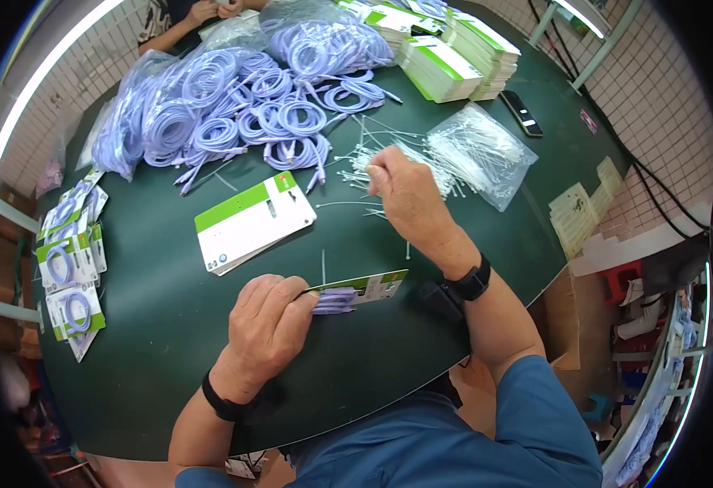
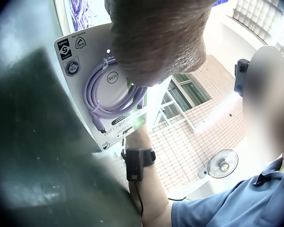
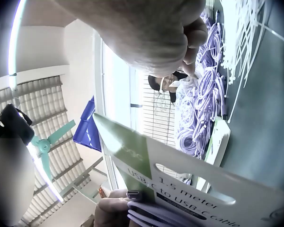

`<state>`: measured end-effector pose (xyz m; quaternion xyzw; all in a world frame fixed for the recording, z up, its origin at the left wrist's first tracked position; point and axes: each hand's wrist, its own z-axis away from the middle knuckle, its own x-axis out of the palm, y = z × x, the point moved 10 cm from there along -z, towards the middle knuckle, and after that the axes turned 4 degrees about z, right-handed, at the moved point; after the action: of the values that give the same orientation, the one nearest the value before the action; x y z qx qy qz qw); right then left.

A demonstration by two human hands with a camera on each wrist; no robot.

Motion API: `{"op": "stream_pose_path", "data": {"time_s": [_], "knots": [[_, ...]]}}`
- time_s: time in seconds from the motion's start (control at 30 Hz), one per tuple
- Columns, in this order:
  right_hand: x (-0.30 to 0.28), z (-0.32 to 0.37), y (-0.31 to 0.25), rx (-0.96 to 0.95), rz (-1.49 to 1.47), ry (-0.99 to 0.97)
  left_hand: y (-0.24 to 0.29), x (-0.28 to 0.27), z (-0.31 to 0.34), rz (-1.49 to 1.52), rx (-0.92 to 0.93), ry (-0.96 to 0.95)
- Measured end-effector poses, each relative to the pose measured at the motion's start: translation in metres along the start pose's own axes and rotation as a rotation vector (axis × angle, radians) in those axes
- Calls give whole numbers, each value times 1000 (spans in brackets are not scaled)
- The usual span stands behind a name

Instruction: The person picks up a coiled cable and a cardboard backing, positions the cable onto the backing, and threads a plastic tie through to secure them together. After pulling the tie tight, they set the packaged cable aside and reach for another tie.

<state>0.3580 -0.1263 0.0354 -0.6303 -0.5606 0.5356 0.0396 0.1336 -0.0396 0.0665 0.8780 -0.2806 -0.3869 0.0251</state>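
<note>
My left hand [image 1: 271, 321] grips a white and green packaging card [image 1: 382, 286] near the table's front. A coiled purple USB-C cable [image 2: 87, 94] lies flat against the card's printed face, with the left fingers over one end of it. My right hand [image 1: 412, 203] is raised beyond the card, beside a loose pile of white cable ties [image 1: 446, 175]. Its fingers are curled in, and I cannot tell whether a tie is between the fingertips. Flat on the table, more blank-looking cards [image 1: 255, 224] lie just past the left hand.
Bagged and loose purple cable coils [image 1: 234, 98] heap at the back. Stacked cards [image 1: 454, 61] stand back right, near a phone [image 1: 521, 112] and a clear bag of ties [image 1: 486, 150]. Finished-looking cards with cables [image 1: 68, 268] lie at left. Another person's hands [image 1: 210, 10] show at the far edge.
</note>
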Motion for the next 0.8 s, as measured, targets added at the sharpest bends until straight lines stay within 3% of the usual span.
{"op": "stream_pose_path", "data": {"time_s": [0.1, 0.2, 0.27, 0.53, 0.67, 0.8], "knots": [[-7, 1, -13, -198, 12, 102, 3, -1, -2, 27, 10, 1], [-13, 5, -17, -263, -61, 199, 3, 1, -2, 3, -1, -18], [6, 3, 0, -17, -338, -13, 2, 1, -2, -18, -11, -17], [45, 22, 4, 371, -820, -329, 3, 3, -5, -15, 2, -5], [65, 34, -5, 455, -950, -466, 1, 0, -3, -24, 16, -9], [73, 42, -8, 525, -901, -539, -4, -1, -1, -23, 7, -33]]}}
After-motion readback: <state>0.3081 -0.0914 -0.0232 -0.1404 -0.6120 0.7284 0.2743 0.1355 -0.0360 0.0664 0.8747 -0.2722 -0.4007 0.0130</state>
